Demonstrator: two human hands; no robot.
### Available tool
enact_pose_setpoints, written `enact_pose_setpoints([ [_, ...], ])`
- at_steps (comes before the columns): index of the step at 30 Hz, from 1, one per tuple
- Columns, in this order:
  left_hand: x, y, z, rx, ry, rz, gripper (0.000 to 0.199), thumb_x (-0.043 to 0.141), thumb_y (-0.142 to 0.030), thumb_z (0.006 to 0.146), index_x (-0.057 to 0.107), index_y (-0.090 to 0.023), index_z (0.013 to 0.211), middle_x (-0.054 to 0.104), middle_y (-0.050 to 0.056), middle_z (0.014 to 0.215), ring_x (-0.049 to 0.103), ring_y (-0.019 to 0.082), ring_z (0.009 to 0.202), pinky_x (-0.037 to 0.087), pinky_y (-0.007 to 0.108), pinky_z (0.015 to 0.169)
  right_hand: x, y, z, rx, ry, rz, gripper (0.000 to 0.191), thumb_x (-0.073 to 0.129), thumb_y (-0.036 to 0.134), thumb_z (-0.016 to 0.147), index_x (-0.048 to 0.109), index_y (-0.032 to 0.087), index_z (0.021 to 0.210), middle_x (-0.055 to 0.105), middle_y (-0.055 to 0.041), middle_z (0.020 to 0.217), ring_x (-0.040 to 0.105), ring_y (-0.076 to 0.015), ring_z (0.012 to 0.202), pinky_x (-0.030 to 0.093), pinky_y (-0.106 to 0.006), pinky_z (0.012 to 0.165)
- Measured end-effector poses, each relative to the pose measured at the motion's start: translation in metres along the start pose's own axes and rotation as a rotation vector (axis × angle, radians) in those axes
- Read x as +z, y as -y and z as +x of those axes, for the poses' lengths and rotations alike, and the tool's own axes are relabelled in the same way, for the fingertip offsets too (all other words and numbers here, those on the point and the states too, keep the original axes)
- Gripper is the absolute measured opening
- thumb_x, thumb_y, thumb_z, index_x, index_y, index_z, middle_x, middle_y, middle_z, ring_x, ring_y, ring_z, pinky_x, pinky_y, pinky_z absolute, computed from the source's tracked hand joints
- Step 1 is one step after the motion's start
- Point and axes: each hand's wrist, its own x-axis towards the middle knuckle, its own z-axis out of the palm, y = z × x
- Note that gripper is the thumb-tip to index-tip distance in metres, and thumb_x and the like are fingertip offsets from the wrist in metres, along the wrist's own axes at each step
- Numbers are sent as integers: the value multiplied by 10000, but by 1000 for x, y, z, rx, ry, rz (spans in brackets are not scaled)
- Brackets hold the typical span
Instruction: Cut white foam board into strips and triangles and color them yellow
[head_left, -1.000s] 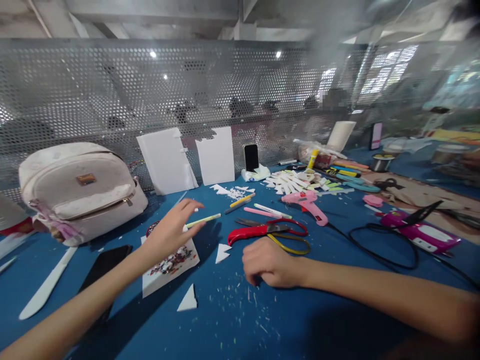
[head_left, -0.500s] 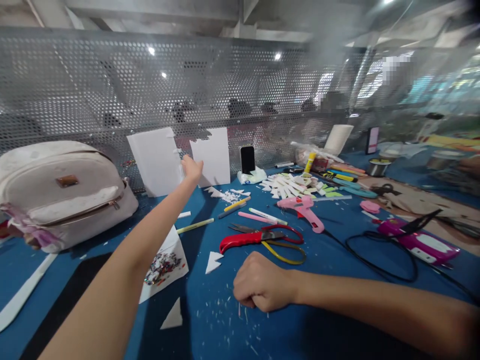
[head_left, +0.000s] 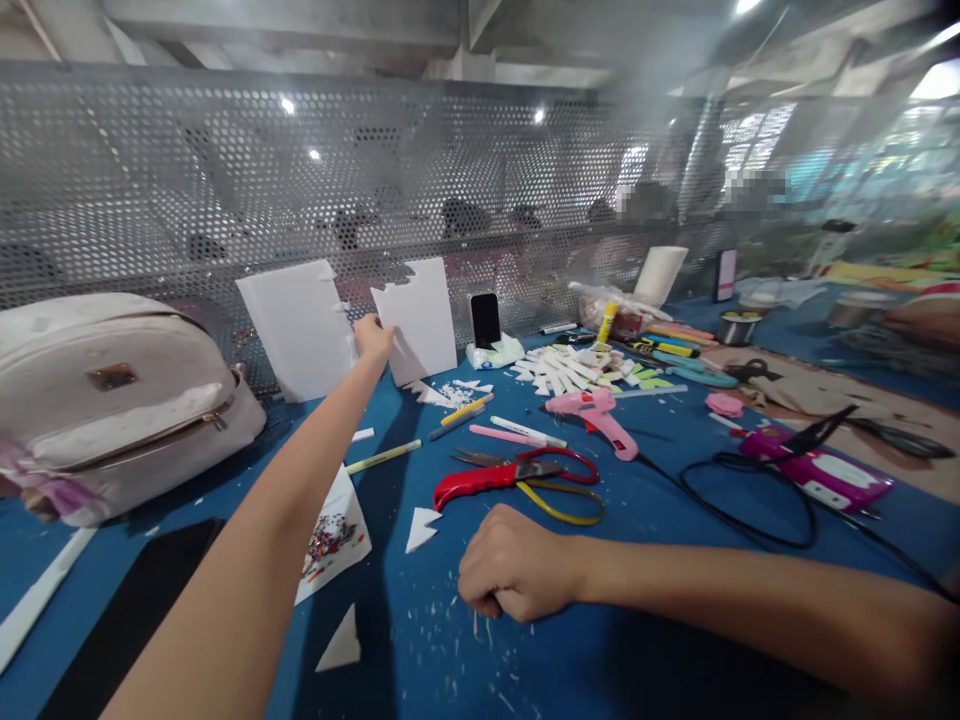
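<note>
My left hand (head_left: pixel 373 338) reaches far forward, its fingers closed on the left edge of a white board (head_left: pixel 420 320) with a ragged top edge. Beside it, a larger white panel (head_left: pixel 292 325) leans on the perforated screen. My right hand (head_left: pixel 514 565) rests on the blue table as a fist; nothing shows in it. Just beyond the fist lie red-handled scissors (head_left: pixel 480 482) and yellow-handled scissors (head_left: pixel 562 500), overlapping. White triangular scraps (head_left: pixel 421 528) lie left of the fist. A paper with colourful sequins (head_left: pixel 352 530) is partly hidden by my left forearm.
A pale backpack (head_left: pixel 120 400) stands at left. A phone (head_left: pixel 486 318) stands upright at the back near a pile of white strips (head_left: pixel 562 368). At right are a pink glue gun (head_left: pixel 596 415), its black cord and a magenta power strip (head_left: pixel 817 470).
The whole view has shifted slightly left. My left hand stays at the board, which has tilted a little. The right fist has not moved on the table.
</note>
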Motion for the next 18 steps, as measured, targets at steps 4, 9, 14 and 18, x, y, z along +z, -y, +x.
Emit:
enact_pose_setpoints([
  [4,-8,-14,-10,18,9,-70,343,646,-342,988,600,-165,1279,624,102,1273,657,250,1069,574,454,895,-1,1,0,18,19,-36,143,442,89,548,515,205,588,621,32,609,502,-135,591,266,-275,540],
  [9,-47,-54,-33,128,-6,-229,267,657,-317,982,635,-148,1187,661,82,1172,676,218,986,587,410,843,0,0,-1,9,35,-56,161,434,84,543,523,207,595,640,26,613,540,-137,605,282,-267,549],
  [14,-119,-84,-91,183,19,-412,167,721,-215,911,649,-183,1058,719,-21,863,641,104,723,500,199,632,1,0,-1,-11,12,-72,165,421,78,553,520,203,597,647,27,627,553,-129,597,298,-256,556],
  [18,-180,-81,-154,69,101,-481,270,774,-339,839,690,-194,1051,748,-12,812,631,105,618,479,171,529,0,0,-1,-30,-20,-55,190,425,60,579,540,204,625,652,25,658,557,-131,621,352,-249,583],
])
